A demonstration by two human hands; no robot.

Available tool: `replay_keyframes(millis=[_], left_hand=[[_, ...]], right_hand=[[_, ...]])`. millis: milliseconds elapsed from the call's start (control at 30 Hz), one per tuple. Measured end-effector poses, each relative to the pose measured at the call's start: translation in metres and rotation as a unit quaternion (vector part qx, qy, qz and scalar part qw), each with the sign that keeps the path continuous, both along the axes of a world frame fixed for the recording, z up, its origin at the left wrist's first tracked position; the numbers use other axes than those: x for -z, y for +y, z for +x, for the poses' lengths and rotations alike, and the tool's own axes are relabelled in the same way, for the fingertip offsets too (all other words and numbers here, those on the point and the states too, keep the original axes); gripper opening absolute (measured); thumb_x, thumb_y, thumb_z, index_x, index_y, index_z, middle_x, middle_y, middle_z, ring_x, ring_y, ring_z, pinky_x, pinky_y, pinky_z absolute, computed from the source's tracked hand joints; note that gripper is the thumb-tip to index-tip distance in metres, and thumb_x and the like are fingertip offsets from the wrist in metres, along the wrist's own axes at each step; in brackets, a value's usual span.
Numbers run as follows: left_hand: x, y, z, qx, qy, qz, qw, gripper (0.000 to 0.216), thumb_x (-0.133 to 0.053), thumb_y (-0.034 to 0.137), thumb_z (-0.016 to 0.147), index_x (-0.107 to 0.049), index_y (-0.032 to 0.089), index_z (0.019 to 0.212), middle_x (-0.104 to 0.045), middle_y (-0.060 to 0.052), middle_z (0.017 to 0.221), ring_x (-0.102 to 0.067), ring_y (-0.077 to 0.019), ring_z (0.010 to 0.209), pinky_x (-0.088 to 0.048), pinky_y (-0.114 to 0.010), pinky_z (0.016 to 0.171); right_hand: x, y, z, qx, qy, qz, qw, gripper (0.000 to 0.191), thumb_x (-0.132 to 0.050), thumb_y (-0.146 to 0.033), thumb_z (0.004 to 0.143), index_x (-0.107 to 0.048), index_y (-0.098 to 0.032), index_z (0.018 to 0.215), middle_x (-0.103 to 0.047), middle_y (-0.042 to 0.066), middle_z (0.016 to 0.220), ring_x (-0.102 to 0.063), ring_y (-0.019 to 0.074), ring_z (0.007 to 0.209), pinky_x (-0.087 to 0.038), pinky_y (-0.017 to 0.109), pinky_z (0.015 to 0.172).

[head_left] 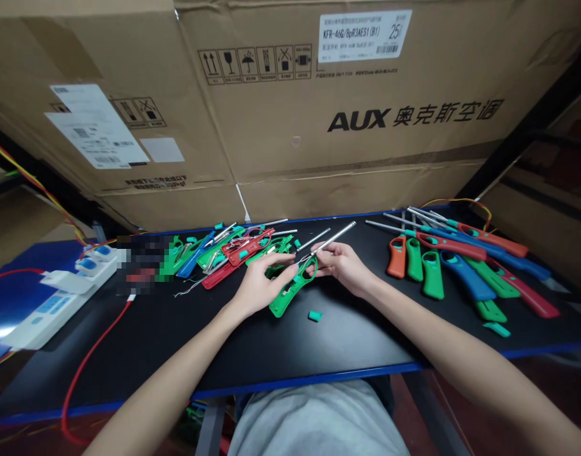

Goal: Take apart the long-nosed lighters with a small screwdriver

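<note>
A green lighter half-shell (283, 303), with its inner parts exposed, is tilted above the black table in front of me. My left hand (264, 283) is closed on its upper part, thumb across the shell. My right hand (344, 267) pinches a silver metal tube (336, 235) near the end that meets the shell, beside the trigger ring. Thin wire shows at that joint. Below the hands, a small teal plastic piece (315, 315) lies on the table. Beyond my left hand spreads a pile of opened lighter parts, including a red shell (248, 249) and a blue shell (196, 254).
At right lie several long-nosed lighters, among them a blue one (468, 277) and an orange one (396, 258). A white power strip (64, 301) and red cable (91, 351) are at left. A large cardboard box (280, 139) stands behind the black table (366, 342).
</note>
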State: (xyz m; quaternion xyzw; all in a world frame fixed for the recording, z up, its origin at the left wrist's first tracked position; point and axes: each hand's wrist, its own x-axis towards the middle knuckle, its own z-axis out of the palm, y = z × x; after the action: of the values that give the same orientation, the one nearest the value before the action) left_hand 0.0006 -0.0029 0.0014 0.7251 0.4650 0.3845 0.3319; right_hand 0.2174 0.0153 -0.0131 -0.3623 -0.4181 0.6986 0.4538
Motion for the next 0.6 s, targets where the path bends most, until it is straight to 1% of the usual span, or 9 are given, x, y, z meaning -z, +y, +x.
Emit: replay_keyframes(millis=[67,133,267,400,500,600], left_hand=[[0.001,-0.002,0.004,-0.008,-0.021,-0.017,1.0,0.036,-0.074,0.044,0.083,-0.076,0.019,0.108,-0.079,-0.007,0.108,-0.074,-0.0232,0.101,-0.059,-0.035,0.092],[0.003,-0.003,0.007,-0.028,-0.03,-0.016,0.999,0.032,-0.077,0.041,0.081,-0.078,0.019,0.104,-0.08,-0.006,0.1,-0.076,-0.0218,0.092,-0.061,-0.033,0.086],[0.008,-0.004,0.009,-0.049,-0.011,0.05,0.998,0.017,-0.075,0.036,0.084,-0.081,0.021,0.089,-0.08,-0.004,0.088,-0.075,-0.0194,0.081,-0.061,-0.029,0.073],[0.01,-0.006,0.009,-0.048,0.017,0.115,0.992,0.015,-0.071,0.033,0.088,-0.082,0.022,0.089,-0.08,-0.004,0.088,-0.074,-0.0176,0.078,-0.059,-0.03,0.076],[0.011,-0.006,0.009,-0.049,0.025,0.123,0.991,0.015,-0.07,0.032,0.09,-0.082,0.022,0.089,-0.08,-0.004,0.088,-0.073,-0.0172,0.079,-0.058,-0.029,0.075],[0.012,-0.006,0.009,-0.05,0.02,0.118,0.992,0.014,-0.071,0.031,0.09,-0.082,0.022,0.088,-0.079,-0.003,0.087,-0.073,-0.0171,0.078,-0.057,-0.029,0.074]], right_hand=[[0.002,-0.003,-0.004,-0.003,0.003,0.0,1.0,0.04,-0.087,-0.036,0.074,-0.064,-0.014,0.098,-0.074,0.009,0.085,-0.076,0.0236,0.078,-0.066,0.035,0.071],[0.003,-0.006,-0.007,-0.005,0.003,-0.004,1.0,0.044,-0.091,-0.036,0.07,-0.064,-0.015,0.098,-0.075,0.008,0.085,-0.076,0.024,0.079,-0.066,0.033,0.069],[0.005,-0.011,-0.012,-0.002,0.004,-0.002,1.0,0.048,-0.093,-0.038,0.068,-0.065,-0.015,0.1,-0.074,0.007,0.084,-0.077,0.0238,0.079,-0.066,0.033,0.067],[0.004,-0.012,-0.013,0.002,0.005,0.009,1.0,0.055,-0.094,-0.046,0.064,-0.066,-0.014,0.099,-0.074,0.006,0.08,-0.076,0.0213,0.071,-0.065,0.029,0.064],[0.002,-0.012,-0.014,-0.004,0.004,0.016,1.0,0.058,-0.092,-0.053,0.066,-0.067,-0.014,0.1,-0.074,0.006,0.079,-0.075,0.0194,0.069,-0.064,0.027,0.062],[0.003,-0.014,-0.015,-0.003,0.001,0.016,1.0,0.058,-0.091,-0.054,0.066,-0.068,-0.013,0.1,-0.074,0.006,0.08,-0.074,0.0176,0.069,-0.064,0.026,0.064]])
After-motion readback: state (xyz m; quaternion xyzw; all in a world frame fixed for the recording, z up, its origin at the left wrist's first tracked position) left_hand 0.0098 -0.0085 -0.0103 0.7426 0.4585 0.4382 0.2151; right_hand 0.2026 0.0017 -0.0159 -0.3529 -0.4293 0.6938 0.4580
